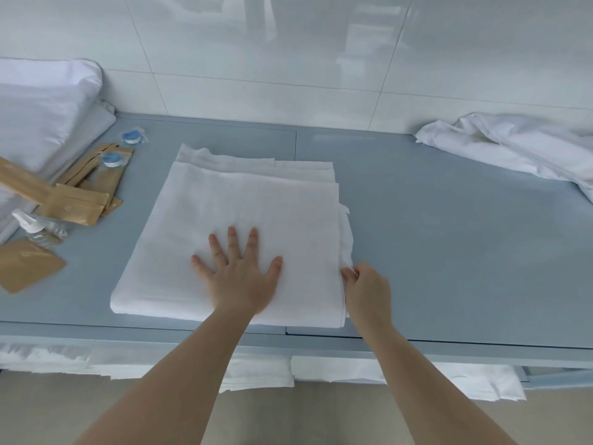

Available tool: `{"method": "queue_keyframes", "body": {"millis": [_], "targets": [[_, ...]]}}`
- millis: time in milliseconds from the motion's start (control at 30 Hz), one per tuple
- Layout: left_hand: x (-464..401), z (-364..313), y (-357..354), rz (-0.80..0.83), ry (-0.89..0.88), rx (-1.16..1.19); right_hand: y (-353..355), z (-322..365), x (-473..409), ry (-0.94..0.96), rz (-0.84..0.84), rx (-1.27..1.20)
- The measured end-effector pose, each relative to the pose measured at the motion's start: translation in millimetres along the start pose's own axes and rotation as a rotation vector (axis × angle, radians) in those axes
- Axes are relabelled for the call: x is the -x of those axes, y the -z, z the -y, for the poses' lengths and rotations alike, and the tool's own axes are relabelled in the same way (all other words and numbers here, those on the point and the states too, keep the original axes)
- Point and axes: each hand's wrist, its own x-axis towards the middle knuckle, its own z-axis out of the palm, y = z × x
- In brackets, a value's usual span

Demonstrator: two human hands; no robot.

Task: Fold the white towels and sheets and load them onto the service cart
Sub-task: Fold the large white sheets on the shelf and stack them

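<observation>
Right hand (369,287) pinching the right edge of the folded sheet (237,232), fingers curled onto the stacked layers near the front corner. Grip clamped on cloth there, thumb hidden from view. Left hand (239,277) pressed flat on top of the sheet, fingers spread and straight, palm near the front edge; no grip, only pressure.

Sheet lying folded in a rough rectangle at the middle of the blue-grey bench (433,239), several layers showing at the far edge and along the right side, front edge close to the bench lip.

To the left, well apart from the sheet: brown paper packets (77,200) in a loose pile, two blue-capped items in clear wrap (112,159) just beyond them, a clear spray bottle (38,228) lying beside another brown packet (25,264) near the front left. Behind these, a white pillow (41,107) leaning against the tiled wall (288,59).

At the far right of the bench, a crumpled white cloth (513,146), unfolded, touching the wall.

Under the bench top, on a lower shelf, folded white linens (256,370) with edges hanging out past the front.
</observation>
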Motion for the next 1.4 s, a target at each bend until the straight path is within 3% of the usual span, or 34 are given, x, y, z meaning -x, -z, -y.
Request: {"method": "queue_keyframes", "body": {"millis": [100,200,333,433,900,1133,1400], "targets": [[4,1,1,0.038,0.003,0.007,7,7,1,0.035,-0.060,0.145],[9,13,2,0.047,-0.050,-0.030,1,25,15,0.278,-0.163,0.265],[5,53,9,0.021,-0.029,-0.079,-29,56,25,0.501,0.201,0.537],[-1,80,14,0.003,0.030,-0.101,-49,59,27,0.456,0.330,0.575],[-14,162,18,-0.042,0.111,-0.110,-111,109,49,0.510,0.286,0.592],[-18,166,20,-0.045,0.094,-0.126,-114,116,48,0.501,0.293,0.577],[13,144,29,0.069,0.089,0.000,-93,104,55,0.525,0.298,0.559]]}}
